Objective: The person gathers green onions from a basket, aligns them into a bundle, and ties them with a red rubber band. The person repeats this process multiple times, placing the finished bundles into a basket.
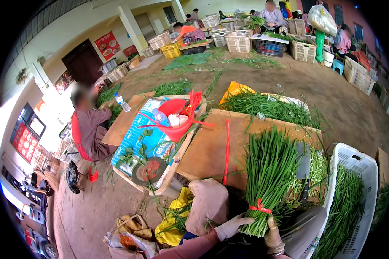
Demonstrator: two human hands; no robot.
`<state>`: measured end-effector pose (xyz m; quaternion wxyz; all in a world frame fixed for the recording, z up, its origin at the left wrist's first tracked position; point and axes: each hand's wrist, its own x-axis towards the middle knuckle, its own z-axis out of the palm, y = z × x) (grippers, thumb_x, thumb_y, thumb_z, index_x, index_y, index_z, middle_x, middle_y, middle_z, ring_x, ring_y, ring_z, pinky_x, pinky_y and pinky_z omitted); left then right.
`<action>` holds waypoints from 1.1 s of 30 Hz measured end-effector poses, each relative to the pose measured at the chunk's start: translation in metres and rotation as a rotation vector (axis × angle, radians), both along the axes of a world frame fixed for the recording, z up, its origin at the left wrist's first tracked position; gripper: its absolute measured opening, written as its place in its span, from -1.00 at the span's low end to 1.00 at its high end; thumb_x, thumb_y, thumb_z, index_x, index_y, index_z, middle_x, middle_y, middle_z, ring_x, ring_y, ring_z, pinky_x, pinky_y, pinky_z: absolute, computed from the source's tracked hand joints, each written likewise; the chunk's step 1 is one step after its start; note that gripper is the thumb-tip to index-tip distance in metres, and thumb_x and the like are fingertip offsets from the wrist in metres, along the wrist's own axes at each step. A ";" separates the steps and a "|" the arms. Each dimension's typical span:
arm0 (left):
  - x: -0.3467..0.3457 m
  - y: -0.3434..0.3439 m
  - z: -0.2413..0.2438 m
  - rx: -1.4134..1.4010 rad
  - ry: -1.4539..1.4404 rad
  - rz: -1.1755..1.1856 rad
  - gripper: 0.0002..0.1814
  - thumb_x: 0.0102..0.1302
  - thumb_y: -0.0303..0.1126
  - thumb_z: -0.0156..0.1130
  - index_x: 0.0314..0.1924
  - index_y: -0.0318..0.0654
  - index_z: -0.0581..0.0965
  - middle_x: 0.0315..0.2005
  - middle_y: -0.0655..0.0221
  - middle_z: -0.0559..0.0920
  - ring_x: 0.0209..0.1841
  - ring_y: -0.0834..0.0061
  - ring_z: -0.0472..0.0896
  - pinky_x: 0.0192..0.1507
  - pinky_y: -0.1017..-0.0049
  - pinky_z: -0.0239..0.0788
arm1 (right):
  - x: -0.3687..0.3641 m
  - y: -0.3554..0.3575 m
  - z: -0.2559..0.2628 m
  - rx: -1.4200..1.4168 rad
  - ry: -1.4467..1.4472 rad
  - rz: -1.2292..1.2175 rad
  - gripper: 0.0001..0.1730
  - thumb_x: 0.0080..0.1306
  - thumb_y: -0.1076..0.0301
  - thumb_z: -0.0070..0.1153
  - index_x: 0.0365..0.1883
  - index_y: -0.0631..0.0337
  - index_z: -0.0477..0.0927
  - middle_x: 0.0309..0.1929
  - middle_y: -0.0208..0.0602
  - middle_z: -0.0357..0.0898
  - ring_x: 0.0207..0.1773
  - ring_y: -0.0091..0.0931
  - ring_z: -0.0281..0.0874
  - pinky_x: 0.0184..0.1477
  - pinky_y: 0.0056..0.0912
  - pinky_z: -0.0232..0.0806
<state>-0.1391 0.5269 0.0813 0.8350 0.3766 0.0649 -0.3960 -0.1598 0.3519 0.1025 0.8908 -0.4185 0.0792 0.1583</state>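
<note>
A thick bundle of long green leaves, likely garlic chives [268, 162], leans across the near edge of a wooden board [202, 152]. Red tape [260, 207] is knotted around its pale stem end. My left hand [235, 226], in a pale glove, grips the stems from the left, just below the tape. From the right, my gloved right hand [274, 238] holds the same stem end. A cleaver [302, 162] lies on the board right of the leaves, beside chopped stem ends [318, 168]. Left of the bundle, a loose red strip [227, 150] lies on the board.
At my right stands a white plastic crate [371, 181] holding more green leaves. Loose greens [269, 106] are heaped beyond the board. To the left, a red bucket [176, 132] rests on blue sheeting [129, 142]. A seated person [90, 129] is farther left; other people sit among crates behind.
</note>
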 end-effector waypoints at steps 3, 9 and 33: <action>-0.003 -0.003 0.007 0.042 -0.045 -0.044 -0.29 0.33 -0.19 0.18 0.37 -0.32 0.16 0.15 0.34 0.46 0.13 0.56 0.46 0.18 0.49 0.30 | 0.000 -0.008 -0.006 0.036 0.005 -0.027 -0.27 0.36 -0.06 0.03 0.30 0.31 0.28 0.18 -0.24 0.43 0.18 -0.42 0.43 0.25 -0.31 0.25; 0.000 -0.001 0.009 0.055 -0.160 -0.123 -0.29 0.35 -0.17 0.17 0.37 -0.34 0.15 0.20 0.33 0.40 0.19 0.53 0.41 0.23 0.48 0.24 | 0.025 -0.013 -0.014 -0.083 0.154 0.061 -0.39 0.33 0.13 0.15 0.22 0.32 0.36 0.09 -0.26 0.52 0.12 -0.46 0.46 0.16 -0.36 0.32; 0.009 -0.015 0.009 0.001 0.249 -0.020 -0.55 0.35 -0.18 0.16 0.15 -0.26 0.43 -0.02 0.30 0.59 -0.01 0.41 0.59 0.07 0.38 0.45 | 0.063 0.001 -0.003 -0.941 -0.152 0.105 0.06 0.28 0.01 0.20 0.44 0.42 -0.15 0.36 0.13 0.18 0.42 -0.30 0.14 0.37 -0.38 0.05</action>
